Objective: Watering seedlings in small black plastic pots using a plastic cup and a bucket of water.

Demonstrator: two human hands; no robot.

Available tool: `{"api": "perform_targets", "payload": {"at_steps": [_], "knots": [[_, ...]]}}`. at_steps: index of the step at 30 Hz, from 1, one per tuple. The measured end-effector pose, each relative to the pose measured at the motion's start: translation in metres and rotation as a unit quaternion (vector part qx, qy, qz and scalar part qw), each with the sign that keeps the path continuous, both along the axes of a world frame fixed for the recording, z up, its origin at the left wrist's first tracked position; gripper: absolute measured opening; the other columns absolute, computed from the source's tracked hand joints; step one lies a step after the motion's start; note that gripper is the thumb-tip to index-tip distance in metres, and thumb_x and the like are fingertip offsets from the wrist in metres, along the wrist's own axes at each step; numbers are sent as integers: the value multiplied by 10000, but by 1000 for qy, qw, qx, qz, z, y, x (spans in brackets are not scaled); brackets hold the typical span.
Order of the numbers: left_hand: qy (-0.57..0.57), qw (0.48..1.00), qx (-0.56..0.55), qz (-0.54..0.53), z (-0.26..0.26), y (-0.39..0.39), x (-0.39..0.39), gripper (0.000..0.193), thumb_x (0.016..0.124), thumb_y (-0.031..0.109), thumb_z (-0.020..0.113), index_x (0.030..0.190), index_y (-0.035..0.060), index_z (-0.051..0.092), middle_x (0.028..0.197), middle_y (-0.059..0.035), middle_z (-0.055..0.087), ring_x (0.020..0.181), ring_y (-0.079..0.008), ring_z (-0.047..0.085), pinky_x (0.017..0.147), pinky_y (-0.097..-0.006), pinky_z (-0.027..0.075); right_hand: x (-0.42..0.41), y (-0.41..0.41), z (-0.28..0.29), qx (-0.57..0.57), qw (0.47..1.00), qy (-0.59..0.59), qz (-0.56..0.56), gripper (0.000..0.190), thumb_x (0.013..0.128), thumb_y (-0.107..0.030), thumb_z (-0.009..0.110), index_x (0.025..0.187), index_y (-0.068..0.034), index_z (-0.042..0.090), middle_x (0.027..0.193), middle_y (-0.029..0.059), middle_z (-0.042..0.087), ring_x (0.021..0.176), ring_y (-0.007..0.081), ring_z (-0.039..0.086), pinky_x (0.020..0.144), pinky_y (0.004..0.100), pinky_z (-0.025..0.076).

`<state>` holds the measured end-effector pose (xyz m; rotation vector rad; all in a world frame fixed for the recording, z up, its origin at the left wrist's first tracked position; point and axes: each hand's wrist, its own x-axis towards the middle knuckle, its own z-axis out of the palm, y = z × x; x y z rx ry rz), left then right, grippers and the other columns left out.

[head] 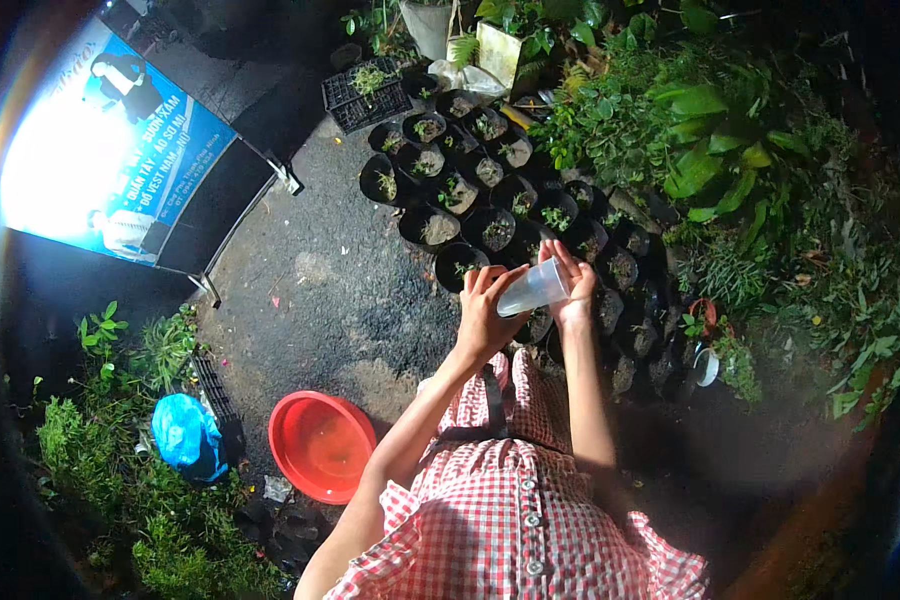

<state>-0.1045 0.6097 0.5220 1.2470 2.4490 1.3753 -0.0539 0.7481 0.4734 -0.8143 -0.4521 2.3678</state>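
A clear plastic cup (532,288) lies tilted between my two hands, above several black nursery pots. My left hand (486,306) holds the cup near its lower-left end, fingers over its upper side. My right hand (572,283) is at the other end, its palm and fingers around the cup's right side. Whether the cup has anything in it, I cannot tell. Close by on the ground stand black plastic pots (487,229) with soil and small seedlings, some partly hidden by my hands and arms.
A red plastic basin (322,447) stands at lower left, beside a blue plastic bag (186,435). Black seedling trays (365,101) lie beyond the pots. Dense green plants (697,150) border the right side. A lit banner (120,142) on a metal frame stands at upper left.
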Motion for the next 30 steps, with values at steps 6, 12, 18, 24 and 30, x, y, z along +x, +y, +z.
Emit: {"api": "perform_targets", "payload": {"at_steps": [6, 12, 18, 24, 30], "knots": [[9, 1000, -1, -7, -2, 2, 25, 548, 518, 129, 705, 1046, 110, 561, 943, -78, 537, 879, -249, 455, 798, -349, 353, 27, -3, 2, -17, 998, -30, -48, 513, 805, -276, 244, 992, 97, 544, 1059, 208, 538, 1017, 305, 498, 949, 385, 349], [12, 999, 1, -34, 6, 6, 40, 558, 520, 114, 709, 1058, 100, 564, 946, -84, 543, 884, -241, 466, 799, -343, 344, 41, 2, -4, -5, 997, -46, -67, 447, 806, -214, 267, 889, 88, 586, 939, 206, 584, 895, 292, 561, 871, 373, 426], [18, 999, -24, -37, 8, 7, 50, 565, 519, 106, 696, 1068, 130, 567, 947, -91, 528, 883, -264, 456, 802, -359, 361, 53, 0, 1, -53, 995, -32, -75, 424, 822, -180, 268, 864, 99, 585, 915, 202, 590, 881, 278, 567, 858, 361, 439], [5, 997, -48, -61, 10, 14, 60, 609, 535, 118, 703, 1114, 200, 532, 976, -55, 488, 942, -254, 422, 798, -377, 366, 68, 6, 4, -4, 995, -60, -78, 441, 828, -187, 244, 888, 105, 569, 945, 215, 576, 910, 291, 553, 866, 359, 431], [8, 999, -26, -45, 9, 20, 65, 575, 526, 113, 712, 1080, 130, 559, 945, -89, 530, 881, -260, 457, 811, -356, 357, 80, 12, -5, -84, 993, 19, -76, 222, 840, -67, 410, 917, 81, 557, 932, 158, 587, 877, 226, 569, 832, 309, 445]]}}
